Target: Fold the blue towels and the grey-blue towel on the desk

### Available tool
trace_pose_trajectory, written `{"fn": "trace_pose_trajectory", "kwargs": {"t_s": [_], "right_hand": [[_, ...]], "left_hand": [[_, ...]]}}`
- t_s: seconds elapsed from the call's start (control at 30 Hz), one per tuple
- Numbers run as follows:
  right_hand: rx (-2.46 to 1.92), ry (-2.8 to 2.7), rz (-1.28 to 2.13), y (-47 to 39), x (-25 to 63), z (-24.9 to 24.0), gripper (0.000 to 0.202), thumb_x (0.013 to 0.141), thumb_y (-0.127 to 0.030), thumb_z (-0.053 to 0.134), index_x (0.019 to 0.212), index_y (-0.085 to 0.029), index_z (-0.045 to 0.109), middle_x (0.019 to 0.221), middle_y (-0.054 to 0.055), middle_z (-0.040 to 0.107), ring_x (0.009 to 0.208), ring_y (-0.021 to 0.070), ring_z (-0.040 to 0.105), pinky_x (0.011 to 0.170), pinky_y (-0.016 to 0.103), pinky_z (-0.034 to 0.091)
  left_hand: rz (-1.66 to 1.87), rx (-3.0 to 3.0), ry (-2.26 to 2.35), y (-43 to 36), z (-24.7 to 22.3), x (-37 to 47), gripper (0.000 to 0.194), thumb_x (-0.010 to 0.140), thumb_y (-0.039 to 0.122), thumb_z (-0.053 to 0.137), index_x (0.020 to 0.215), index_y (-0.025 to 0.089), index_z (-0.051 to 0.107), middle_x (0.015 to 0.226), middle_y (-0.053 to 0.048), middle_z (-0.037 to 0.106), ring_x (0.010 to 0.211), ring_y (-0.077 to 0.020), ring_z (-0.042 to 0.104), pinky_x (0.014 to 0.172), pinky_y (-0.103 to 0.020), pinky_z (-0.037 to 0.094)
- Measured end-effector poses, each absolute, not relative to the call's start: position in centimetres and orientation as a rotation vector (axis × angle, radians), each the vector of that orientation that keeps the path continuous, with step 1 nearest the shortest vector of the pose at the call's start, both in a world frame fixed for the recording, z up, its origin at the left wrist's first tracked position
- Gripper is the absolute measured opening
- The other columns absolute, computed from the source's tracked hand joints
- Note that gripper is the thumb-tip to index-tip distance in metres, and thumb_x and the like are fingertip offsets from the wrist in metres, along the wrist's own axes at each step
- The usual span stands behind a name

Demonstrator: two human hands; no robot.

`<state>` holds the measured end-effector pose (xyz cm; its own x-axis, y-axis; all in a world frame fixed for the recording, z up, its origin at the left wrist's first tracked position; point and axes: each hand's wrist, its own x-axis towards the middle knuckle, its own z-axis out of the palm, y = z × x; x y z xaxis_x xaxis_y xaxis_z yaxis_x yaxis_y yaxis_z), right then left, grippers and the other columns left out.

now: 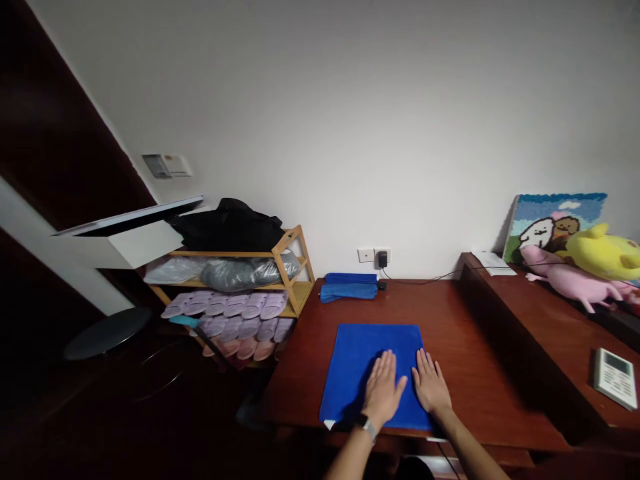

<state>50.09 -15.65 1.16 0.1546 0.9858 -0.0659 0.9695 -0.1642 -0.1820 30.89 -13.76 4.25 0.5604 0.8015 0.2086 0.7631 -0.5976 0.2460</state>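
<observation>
A blue cloth (pixel 370 353) lies spread out flat on the reddish-brown wooden table (pixel 480 400), with a small white tag at its near left corner. Over the lower middle of the cloth is my left hand (pixel 384 390), palm down with fingers stretched out; a watch band circles its wrist. My right hand (pixel 431 385) rests at the cloth's right edge, also palm down, its fingers extended. Neither hand grips anything. Behind the spread cloth, several folded blue cloths (pixel 349 291) lie against the wall.
Left of the table stands a wooden rack (pixel 293 267) with slippers (pixel 235 305) and a black bag (pixel 230 227). A black plug (pixel 383 259) trails a cable. On the raised right-hand surface are plush toys (pixel 575 279), a dog picture (pixel 555 223) and a calculator-like device (pixel 616 379).
</observation>
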Motion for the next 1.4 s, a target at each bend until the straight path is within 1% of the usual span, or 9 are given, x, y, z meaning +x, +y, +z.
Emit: {"fn": "trace_pose_trajectory", "kwargs": {"t_s": [0.13, 0.23, 0.4, 0.57, 0.73, 0.93, 1.1, 1.23, 1.4], "right_hand": [[-2.243, -2.038, 0.232, -15.6, 50.5, 0.5, 0.066, 0.098, -0.031, 0.027, 0.162, -0.017, 0.025, 0.171, 0.005, 0.014, 0.158, 0.0243, 0.011, 0.128, 0.047, 0.009], [-2.261, -2.011, 0.240, -15.5, 50.5, 0.2, 0.065, 0.100, -0.035, 0.024, 0.162, -0.016, 0.024, 0.171, 0.005, 0.015, 0.158, 0.0238, 0.011, 0.128, 0.046, 0.010], [-2.317, -1.930, 0.254, -15.4, 50.1, 0.8, 0.069, 0.102, -0.044, 0.012, 0.163, -0.010, 0.016, 0.171, 0.005, 0.016, 0.158, 0.0217, 0.012, 0.129, 0.042, 0.008], [-2.355, -1.930, 0.251, -15.6, 49.9, 1.3, 0.070, 0.102, -0.045, 0.011, 0.163, -0.011, 0.015, 0.171, 0.004, 0.016, 0.158, 0.0209, 0.012, 0.129, 0.042, 0.008], [-2.383, -1.941, 0.245, -15.6, 50.0, 0.9, 0.071, 0.102, -0.045, 0.012, 0.163, -0.011, 0.017, 0.171, 0.005, 0.018, 0.158, 0.0219, 0.015, 0.129, 0.043, 0.010], [-2.383, -1.896, 0.260, -13.6, 50.6, 2.1, 0.069, 0.103, -0.045, 0.010, 0.164, -0.015, 0.017, 0.171, 0.004, 0.018, 0.158, 0.0205, 0.015, 0.128, 0.044, 0.012], [-2.421, -1.888, 0.287, -11.1, 51.0, 2.8, 0.069, 0.103, -0.043, 0.010, 0.164, -0.011, 0.016, 0.172, 0.004, 0.015, 0.158, 0.0206, 0.013, 0.128, 0.040, 0.012], [-2.391, -1.895, 0.270, -10.6, 50.9, 1.8, 0.068, 0.103, -0.043, 0.010, 0.163, -0.010, 0.015, 0.171, 0.004, 0.015, 0.158, 0.0202, 0.011, 0.128, 0.040, 0.007], [-2.359, -1.883, 0.273, -10.6, 51.0, 1.4, 0.068, 0.103, -0.043, 0.010, 0.163, -0.011, 0.016, 0.171, 0.004, 0.016, 0.158, 0.0197, 0.012, 0.128, 0.041, 0.008]], "left_hand": [[0.420, 2.610, 1.186, -12.9, 3.8, 37.8, 0.064, 0.107, 0.048, 0.012, 0.164, 0.019, 0.013, 0.170, -0.005, 0.023, 0.158, -0.0196, 0.018, 0.130, -0.044, 0.022], [0.392, 2.577, 1.211, -12.4, 2.7, 37.3, 0.065, 0.107, 0.051, 0.010, 0.164, 0.019, 0.017, 0.169, -0.006, 0.026, 0.157, -0.0178, 0.018, 0.130, -0.043, 0.020], [0.324, 2.577, 1.416, -10.0, 2.2, 29.2, 0.069, 0.106, 0.057, 0.015, 0.164, 0.019, 0.018, 0.170, -0.007, 0.024, 0.158, -0.0210, 0.018, 0.130, -0.045, 0.020], [0.307, 2.480, 1.738, -7.4, 2.6, 19.5, 0.074, 0.105, 0.062, 0.018, 0.164, 0.018, 0.018, 0.168, -0.010, 0.028, 0.156, -0.0248, 0.024, 0.128, -0.049, 0.025], [0.361, 2.486, 1.752, -7.1, 1.9, 16.0, 0.076, 0.105, 0.061, 0.020, 0.164, 0.015, 0.016, 0.169, -0.011, 0.027, 0.156, -0.0232, 0.024, 0.127, -0.045, 0.026], [0.384, 2.497, 1.745, -7.1, 1.4, 16.6, 0.076, 0.105, 0.060, 0.020, 0.165, 0.014, 0.014, 0.169, -0.011, 0.027, 0.156, -0.0233, 0.025, 0.127, -0.044, 0.025], [0.357, 2.499, 1.763, -7.0, 1.5, 16.0, 0.075, 0.105, 0.060, 0.020, 0.165, 0.016, 0.016, 0.169, -0.011, 0.027, 0.155, -0.0243, 0.027, 0.127, -0.046, 0.027], [0.304, 2.479, 1.759, -6.5, 2.2, 15.8, 0.075, 0.105, 0.061, 0.020, 0.164, 0.015, 0.020, 0.168, -0.011, 0.029, 0.154, -0.0242, 0.029, 0.126, -0.045, 0.029], [0.462, 2.602, 1.590, -6.5, 3.8, 24.1, 0.067, 0.107, 0.053, 0.020, 0.165, 0.018, 0.014, 0.169, -0.009, 0.025, 0.156, -0.0236, 0.024, 0.127, -0.046, 0.027]]}}
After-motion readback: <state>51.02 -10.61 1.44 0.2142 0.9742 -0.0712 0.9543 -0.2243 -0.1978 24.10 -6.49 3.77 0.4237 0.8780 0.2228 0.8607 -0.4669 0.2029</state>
